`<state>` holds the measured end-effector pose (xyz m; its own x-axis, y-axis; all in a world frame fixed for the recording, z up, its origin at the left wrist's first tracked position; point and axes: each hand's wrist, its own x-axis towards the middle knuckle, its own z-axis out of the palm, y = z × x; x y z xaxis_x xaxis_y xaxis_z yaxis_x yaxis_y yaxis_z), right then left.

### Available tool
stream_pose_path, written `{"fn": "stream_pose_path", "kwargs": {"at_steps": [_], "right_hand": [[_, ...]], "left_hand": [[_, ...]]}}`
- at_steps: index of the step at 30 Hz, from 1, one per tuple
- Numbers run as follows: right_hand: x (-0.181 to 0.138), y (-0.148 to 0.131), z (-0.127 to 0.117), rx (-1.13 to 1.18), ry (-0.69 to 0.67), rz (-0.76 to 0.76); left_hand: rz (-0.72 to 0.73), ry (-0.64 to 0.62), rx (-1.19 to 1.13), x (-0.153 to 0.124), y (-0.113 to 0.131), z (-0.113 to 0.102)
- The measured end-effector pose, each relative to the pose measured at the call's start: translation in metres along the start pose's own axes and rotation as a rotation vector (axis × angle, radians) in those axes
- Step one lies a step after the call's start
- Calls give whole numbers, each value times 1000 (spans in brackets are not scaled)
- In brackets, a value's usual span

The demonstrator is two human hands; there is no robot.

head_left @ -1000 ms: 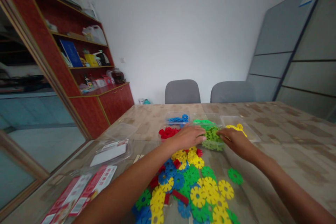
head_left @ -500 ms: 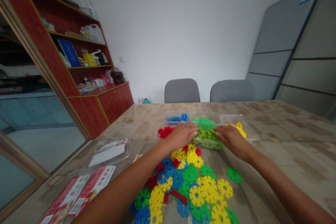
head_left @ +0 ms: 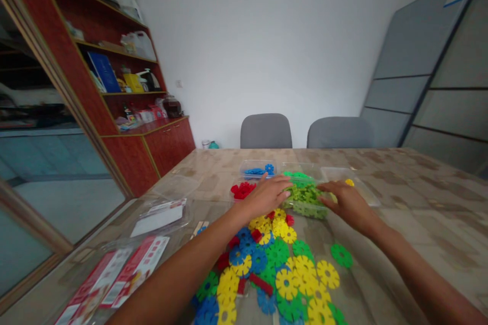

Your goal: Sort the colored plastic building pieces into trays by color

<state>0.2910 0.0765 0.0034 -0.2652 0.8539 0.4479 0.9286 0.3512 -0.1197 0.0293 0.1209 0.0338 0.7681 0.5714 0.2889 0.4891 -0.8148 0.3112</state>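
Note:
My left hand (head_left: pixel 269 194) and my right hand (head_left: pixel 345 200) grip the two ends of a clear box of light-green pieces (head_left: pixel 305 199), fingers curled on its rim. Behind it stand clear boxes with blue pieces (head_left: pixel 259 169), dark-green pieces (head_left: pixel 299 175) and yellow pieces (head_left: pixel 348 183), and one with red pieces (head_left: pixel 243 190) to the left. A pile of loose flat snowflake discs (head_left: pixel 278 264) in yellow, blue, green and red lies on the table in front of me, between my forearms.
Clear lids and red-and-white printed packaging (head_left: pixel 129 269) lie at the table's left front. Two grey chairs (head_left: pixel 266 131) stand at the far side. A red wooden shelf unit (head_left: pixel 114 86) stands to the left and grey panels (head_left: pixel 427 76) lean at the right.
Both hands have closed in on the light-green box and it has shifted slightly away from me. My right hand now covers more of the yellow box.

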Motion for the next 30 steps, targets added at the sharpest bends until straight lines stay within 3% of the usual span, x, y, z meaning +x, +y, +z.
{"fn": "stream_pose_path", "kwargs": {"at_steps": [7,14,21,30], "right_hand": [[6,-4,-9,-96,31,58],[44,-17,-12,-129,37,22],[63,-29,8,-176,-107,-17],[46,-15,-2,-259,-149,75]], "left_hand": [[-3,128,-91,-36,-7,-11],[12,253,-172,-57,-9,-9],[12,257,-196,-64,-15,-5],[17,228,-174,-61,-10,-1]]}}
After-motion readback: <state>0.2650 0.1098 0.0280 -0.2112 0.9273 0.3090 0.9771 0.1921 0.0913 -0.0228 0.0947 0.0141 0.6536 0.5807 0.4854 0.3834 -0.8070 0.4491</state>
